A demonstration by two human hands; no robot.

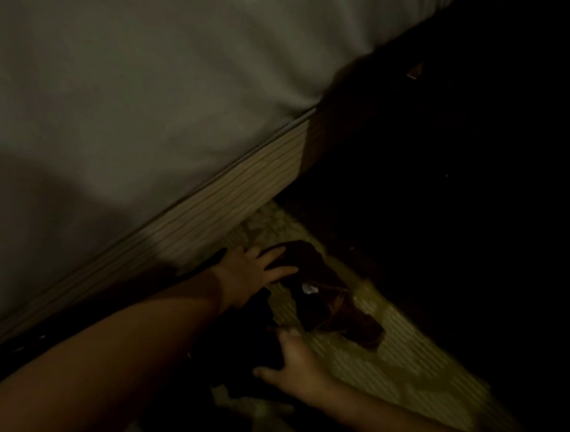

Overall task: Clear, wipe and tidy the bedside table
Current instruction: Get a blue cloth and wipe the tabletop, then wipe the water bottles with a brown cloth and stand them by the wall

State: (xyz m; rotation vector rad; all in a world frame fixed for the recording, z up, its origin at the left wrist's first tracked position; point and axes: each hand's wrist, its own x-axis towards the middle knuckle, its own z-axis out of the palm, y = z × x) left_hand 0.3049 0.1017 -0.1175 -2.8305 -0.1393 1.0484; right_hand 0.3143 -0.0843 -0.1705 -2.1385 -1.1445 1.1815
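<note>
Both hands, left (247, 271) and right (299, 365), spread open, flank the brown cloth (332, 296) on the floor.

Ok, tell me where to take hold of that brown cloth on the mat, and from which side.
Pinch the brown cloth at its raised, bunched upper end, where the left hand already touches it. Come from above on the bed side; the rest lies flat and crumpled on the mat.
</note>
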